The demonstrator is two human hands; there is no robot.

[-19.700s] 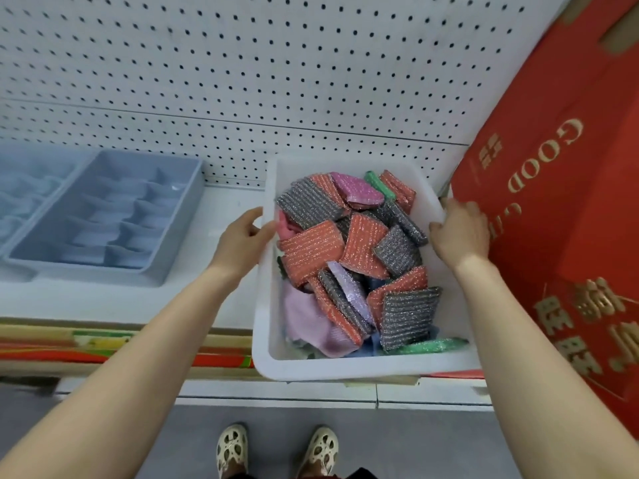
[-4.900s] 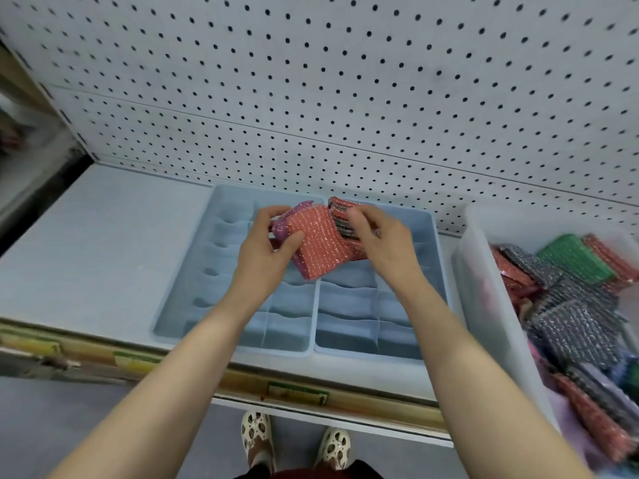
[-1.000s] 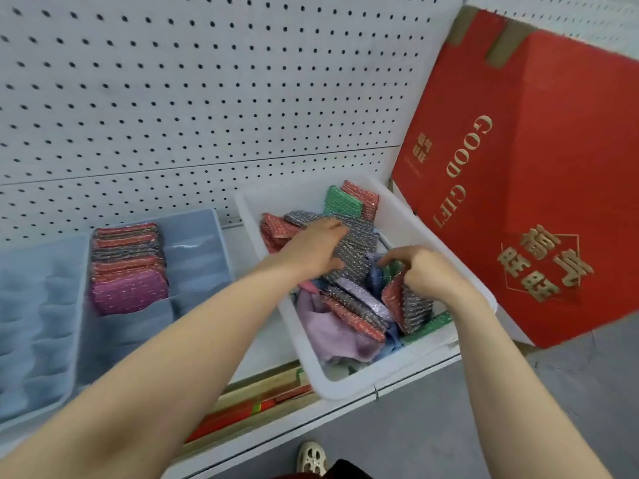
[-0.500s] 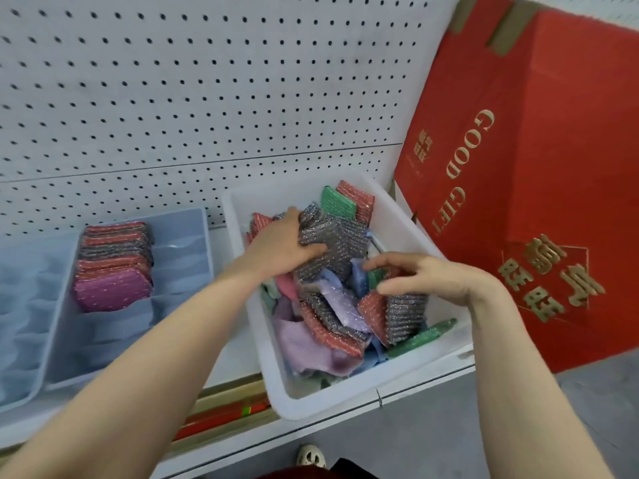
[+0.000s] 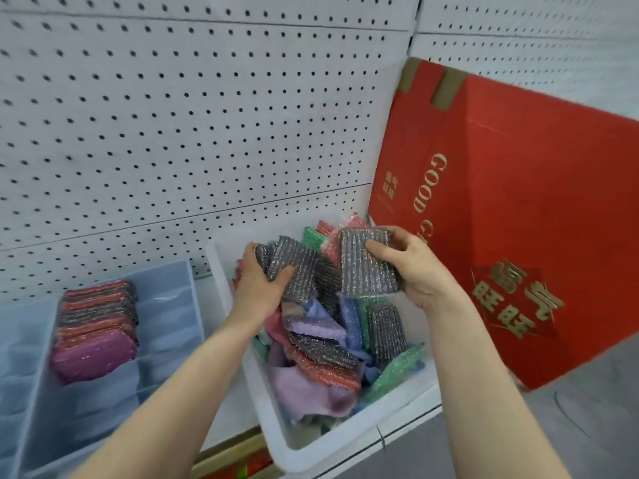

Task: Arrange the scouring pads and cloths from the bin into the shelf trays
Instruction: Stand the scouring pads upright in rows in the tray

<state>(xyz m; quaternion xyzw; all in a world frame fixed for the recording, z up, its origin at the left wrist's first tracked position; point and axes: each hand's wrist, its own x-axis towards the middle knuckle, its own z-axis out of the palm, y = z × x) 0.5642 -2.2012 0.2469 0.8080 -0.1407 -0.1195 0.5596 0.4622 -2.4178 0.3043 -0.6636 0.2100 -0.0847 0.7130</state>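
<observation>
The white bin (image 5: pixel 297 440) sits on the shelf, full of glittery scouring pads and soft cloths such as a lilac cloth (image 5: pixel 304 388). My left hand (image 5: pixel 257 288) grips a stack of silver-grey pads (image 5: pixel 294 267) at the bin's back left. My right hand (image 5: pixel 411 267) holds a single silver-grey pad (image 5: pixel 363 267) lifted above the pile. Green (image 5: pixel 394 371), red and purple pads lie lower in the bin. To the left, the blue divided tray (image 5: pixel 173 326) holds a row of red, grey and magenta pads (image 5: pixel 95 326) standing on edge.
A large red gift box (image 5: pixel 518 219) leans against the pegboard wall (image 5: pixel 190 133) right of the bin. A second blue tray (image 5: pixel 17 357) sits at the far left. The shelf's front edge (image 5: pixel 408 430) runs below the bin, with grey floor beyond.
My right hand has lifted a silver-grey pad out of the bin's front right and raised it. My left hand keeps its grip on the grey stack, gathered slightly higher.
</observation>
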